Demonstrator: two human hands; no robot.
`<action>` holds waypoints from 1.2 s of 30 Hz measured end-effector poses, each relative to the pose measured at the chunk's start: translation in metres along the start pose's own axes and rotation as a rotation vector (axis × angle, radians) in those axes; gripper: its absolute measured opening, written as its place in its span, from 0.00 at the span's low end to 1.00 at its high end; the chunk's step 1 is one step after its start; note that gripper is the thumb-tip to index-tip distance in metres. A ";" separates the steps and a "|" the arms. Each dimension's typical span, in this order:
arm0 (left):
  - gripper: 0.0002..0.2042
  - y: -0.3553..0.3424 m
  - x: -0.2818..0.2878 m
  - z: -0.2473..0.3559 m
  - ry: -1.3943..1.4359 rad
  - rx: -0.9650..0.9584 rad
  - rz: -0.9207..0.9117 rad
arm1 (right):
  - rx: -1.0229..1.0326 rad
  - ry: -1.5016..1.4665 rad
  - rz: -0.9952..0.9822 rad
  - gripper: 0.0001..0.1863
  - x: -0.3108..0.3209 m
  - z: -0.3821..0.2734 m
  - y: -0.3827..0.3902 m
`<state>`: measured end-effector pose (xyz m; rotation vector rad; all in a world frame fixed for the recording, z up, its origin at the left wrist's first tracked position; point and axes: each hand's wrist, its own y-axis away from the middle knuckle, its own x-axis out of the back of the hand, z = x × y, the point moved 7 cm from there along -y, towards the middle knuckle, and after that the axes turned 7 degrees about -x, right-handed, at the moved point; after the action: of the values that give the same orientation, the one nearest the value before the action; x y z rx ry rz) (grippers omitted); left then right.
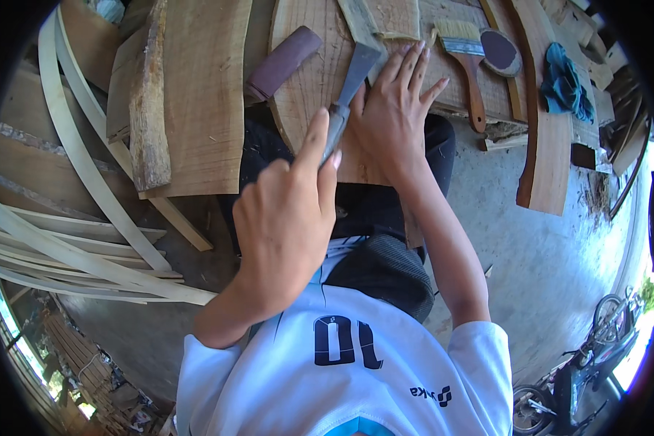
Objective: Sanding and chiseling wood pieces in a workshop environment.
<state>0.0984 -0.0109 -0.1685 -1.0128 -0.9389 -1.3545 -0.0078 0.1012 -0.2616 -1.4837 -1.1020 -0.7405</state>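
My left hand point(283, 225) is closed round the grey handle of a flat metal scraper point(356, 69), with its index finger stretched along the handle. The blade's end touches a narrow pale wooden piece point(357, 18) on a broad board point(301, 98). My right hand point(392, 116) lies open on the wood just right of the blade, fingers spread and pointing away from me, near a thin pale sliver point(396, 35). A brush point(472, 87) with a wooden handle lies right of it. A rolled maroon sheet, apparently sandpaper point(283, 62), lies left of the blade.
A round maroon pad point(500, 52), a blue crumpled cloth point(563, 83) and a long curved board point(545, 167) are at the right. Rough-edged planks point(203, 94) and several curved pale strips point(73, 152) fill the left. A motorcycle point(581, 363) stands on the concrete floor at lower right.
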 end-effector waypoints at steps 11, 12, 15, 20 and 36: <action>0.18 -0.017 -0.005 0.003 0.051 0.050 0.000 | 0.015 -0.074 0.049 0.40 0.003 -0.001 -0.004; 0.19 -0.013 -0.009 0.002 0.050 0.034 0.012 | 0.009 -0.065 0.051 0.40 0.001 0.001 -0.003; 0.19 -0.004 -0.008 0.001 0.079 0.112 -0.069 | 0.020 -0.010 0.032 0.40 -0.004 0.001 0.001; 0.19 -0.014 -0.012 0.000 -0.015 -0.034 0.044 | 0.011 -0.025 0.058 0.40 -0.001 0.000 -0.001; 0.19 -0.015 -0.019 -0.001 0.077 0.081 -0.021 | 0.002 -0.042 0.026 0.40 -0.001 0.001 0.000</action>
<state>0.0827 -0.0055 -0.1860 -0.8855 -0.9420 -1.3526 -0.0085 0.1018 -0.2627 -1.5151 -1.1126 -0.6932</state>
